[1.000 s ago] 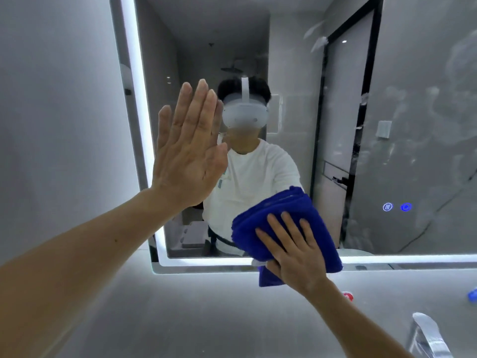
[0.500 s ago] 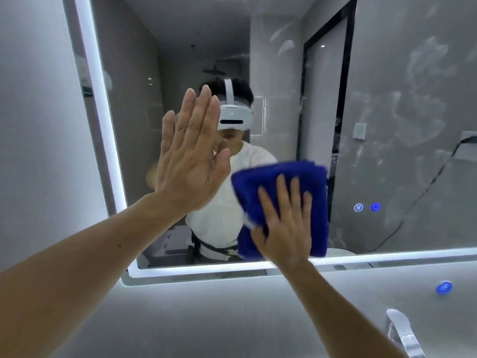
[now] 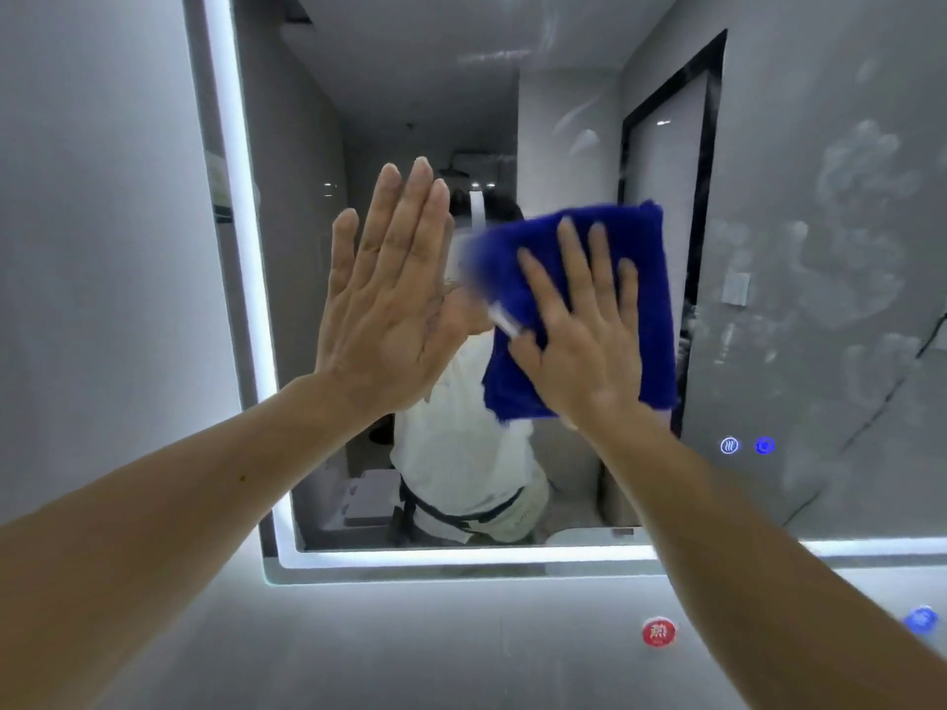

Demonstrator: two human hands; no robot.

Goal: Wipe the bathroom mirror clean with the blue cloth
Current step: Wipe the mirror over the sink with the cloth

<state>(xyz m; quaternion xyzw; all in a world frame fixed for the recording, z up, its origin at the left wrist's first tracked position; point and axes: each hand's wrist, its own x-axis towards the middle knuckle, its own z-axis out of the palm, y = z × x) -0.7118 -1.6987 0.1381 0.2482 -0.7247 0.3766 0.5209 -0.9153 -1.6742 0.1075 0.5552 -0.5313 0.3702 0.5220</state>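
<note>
The bathroom mirror [image 3: 589, 105] has a lit white border and fills most of the view; smeary marks cover its right part. My right hand [image 3: 584, 340] lies flat on the folded blue cloth [image 3: 635, 258] and presses it against the glass near the middle. My left hand [image 3: 389, 299] is spread flat against the mirror just left of the cloth, fingers pointing up, holding nothing. The cloth's left edge is blurred.
Two small lit touch icons [image 3: 747, 445] glow on the mirror at lower right. Below the mirror, a round red marker [image 3: 658, 631] and a round blue marker [image 3: 921, 620] sit on the grey wall. A plain wall stands to the left of the mirror.
My right hand has carried the blue cloth upward from the mirror's bottom edge to mid-height. My left hand has stayed flat on the glass. The view has tilted up.
</note>
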